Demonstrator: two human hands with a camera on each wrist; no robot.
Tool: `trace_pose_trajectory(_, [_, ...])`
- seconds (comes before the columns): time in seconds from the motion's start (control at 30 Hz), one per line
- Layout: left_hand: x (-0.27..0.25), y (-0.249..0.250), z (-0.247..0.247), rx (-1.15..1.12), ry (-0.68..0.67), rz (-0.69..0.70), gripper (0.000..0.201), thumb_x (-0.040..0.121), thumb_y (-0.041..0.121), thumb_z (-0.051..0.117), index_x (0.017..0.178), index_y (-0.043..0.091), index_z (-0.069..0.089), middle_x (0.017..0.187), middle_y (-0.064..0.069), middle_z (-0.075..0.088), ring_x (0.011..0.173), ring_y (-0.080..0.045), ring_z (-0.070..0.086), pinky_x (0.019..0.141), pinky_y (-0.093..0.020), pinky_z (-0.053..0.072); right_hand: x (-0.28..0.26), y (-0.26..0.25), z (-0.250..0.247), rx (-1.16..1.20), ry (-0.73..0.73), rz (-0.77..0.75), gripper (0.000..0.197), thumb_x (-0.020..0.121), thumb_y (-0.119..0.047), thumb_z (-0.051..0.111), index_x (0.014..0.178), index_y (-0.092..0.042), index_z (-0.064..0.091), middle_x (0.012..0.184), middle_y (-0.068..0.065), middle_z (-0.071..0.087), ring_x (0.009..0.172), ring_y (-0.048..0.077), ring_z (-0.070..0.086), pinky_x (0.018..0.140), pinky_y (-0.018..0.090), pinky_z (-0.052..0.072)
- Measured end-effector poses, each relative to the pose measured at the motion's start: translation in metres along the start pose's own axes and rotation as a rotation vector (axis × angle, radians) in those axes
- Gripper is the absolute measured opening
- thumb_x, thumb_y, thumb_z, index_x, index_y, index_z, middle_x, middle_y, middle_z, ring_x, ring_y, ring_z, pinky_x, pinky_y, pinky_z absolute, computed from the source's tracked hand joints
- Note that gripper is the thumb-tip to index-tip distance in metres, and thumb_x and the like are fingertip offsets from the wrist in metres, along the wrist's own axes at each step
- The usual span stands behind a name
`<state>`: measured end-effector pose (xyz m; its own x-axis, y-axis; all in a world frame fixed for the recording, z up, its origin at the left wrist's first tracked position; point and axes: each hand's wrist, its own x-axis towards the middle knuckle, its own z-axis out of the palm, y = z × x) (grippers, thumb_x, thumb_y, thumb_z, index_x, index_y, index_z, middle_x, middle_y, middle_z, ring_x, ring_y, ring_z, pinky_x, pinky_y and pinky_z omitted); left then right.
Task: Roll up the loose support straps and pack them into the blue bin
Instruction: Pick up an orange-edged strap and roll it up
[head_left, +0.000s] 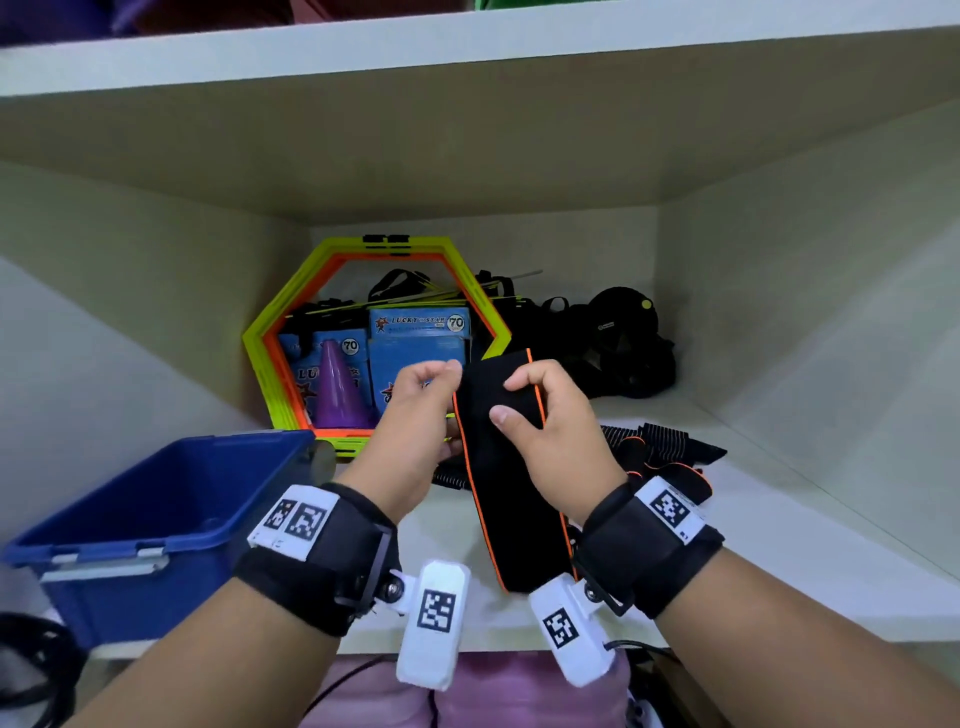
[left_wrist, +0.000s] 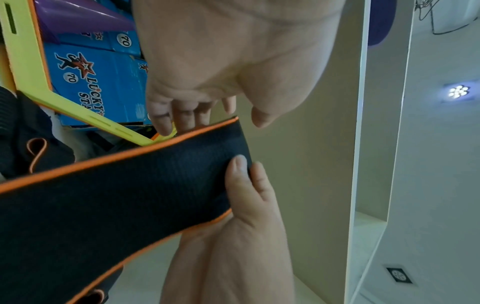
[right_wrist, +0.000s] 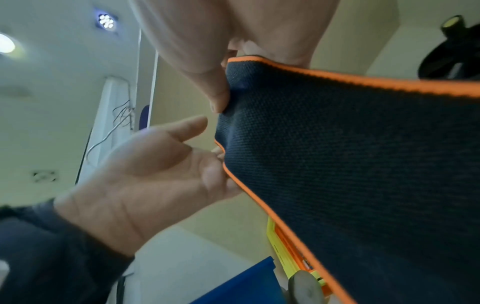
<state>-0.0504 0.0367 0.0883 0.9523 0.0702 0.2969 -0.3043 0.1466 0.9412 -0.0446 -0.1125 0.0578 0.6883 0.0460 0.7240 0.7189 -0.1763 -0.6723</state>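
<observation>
A black support strap (head_left: 498, 467) with orange trim hangs upright in front of me, its lower end resting on the shelf. My right hand (head_left: 511, 400) pinches it near the top, thumb (right_wrist: 218, 98) on the front and fingers behind. My left hand (head_left: 447, 395) is at the strap's left edge; its fingers (right_wrist: 221, 160) touch that edge and the thumb stays apart from the cloth. The blue bin (head_left: 223, 525) stands at the lower left, and nothing shows inside it. More loose straps (head_left: 660, 447) lie in a heap on the shelf to the right.
Yellow and orange hexagon rings (head_left: 291, 322) lean at the back, with blue boxes (head_left: 415, 338) and a purple cone (head_left: 337, 389) behind them. Black gear (head_left: 618, 343) is piled at the back right. The shelf board (head_left: 779, 545) is walled on both sides, with another shelf above.
</observation>
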Motion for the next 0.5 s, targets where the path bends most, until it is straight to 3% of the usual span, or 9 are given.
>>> trace_pose_trajectory(0.13, [-0.002,0.004,0.003,-0.002,0.06,0.056,0.024,0.1,0.022,0.055,0.117,0.037,0.047,0.106,-0.018,0.069,0.085,-0.031,0.068,0.063,-0.038,0.054,0.0,-0.008,0.013,-0.067,-0.05,-0.063,0.025,0.091,-0.013,0.059,0.105,-0.03,0.048,0.106,-0.006,0.057,0.099,0.016,0.057,0.09,0.04,0.049])
trace_pose_trajectory(0.3, [-0.013,0.01,-0.005,-0.002,0.0,0.011,0.019,0.103,0.018,0.051,0.12,0.026,0.052,0.104,-0.016,0.07,0.075,-0.025,0.066,0.055,-0.032,0.052,0.001,-0.012,0.021,-0.065,-0.033,-0.039,0.022,0.096,-0.012,0.052,0.109,-0.028,0.044,0.107,0.0,0.054,0.094,0.012,0.05,0.085,0.03,0.041])
trace_pose_trajectory(0.4, [-0.016,0.01,-0.01,0.112,-0.029,0.1,0.022,0.101,0.011,0.048,0.108,0.026,0.063,0.111,-0.015,0.069,0.087,-0.026,0.067,0.068,-0.038,0.055,0.001,-0.018,0.024,-0.083,-0.141,0.015,0.02,0.099,-0.013,0.049,0.11,-0.026,0.04,0.102,-0.005,0.048,0.086,0.001,0.046,0.075,0.019,0.037])
trace_pose_trajectory(0.43, [-0.016,0.009,-0.013,0.128,-0.024,0.104,0.024,0.101,0.009,0.048,0.107,0.025,0.064,0.111,-0.015,0.069,0.089,-0.027,0.068,0.073,-0.041,0.057,0.001,-0.019,0.025,-0.073,-0.177,0.043,0.02,0.099,-0.015,0.05,0.11,-0.027,0.039,0.101,-0.007,0.047,0.085,0.0,0.047,0.075,0.02,0.039])
trace_pose_trajectory(0.5, [-0.015,0.008,-0.021,0.124,-0.015,0.088,0.025,0.102,0.007,0.047,0.109,0.023,0.064,0.11,-0.017,0.071,0.088,-0.028,0.07,0.08,-0.046,0.058,0.004,-0.019,0.028,0.046,-0.215,0.108,0.014,0.098,-0.027,0.052,0.106,-0.031,0.042,0.095,-0.006,0.051,0.081,0.008,0.051,0.075,0.031,0.046])
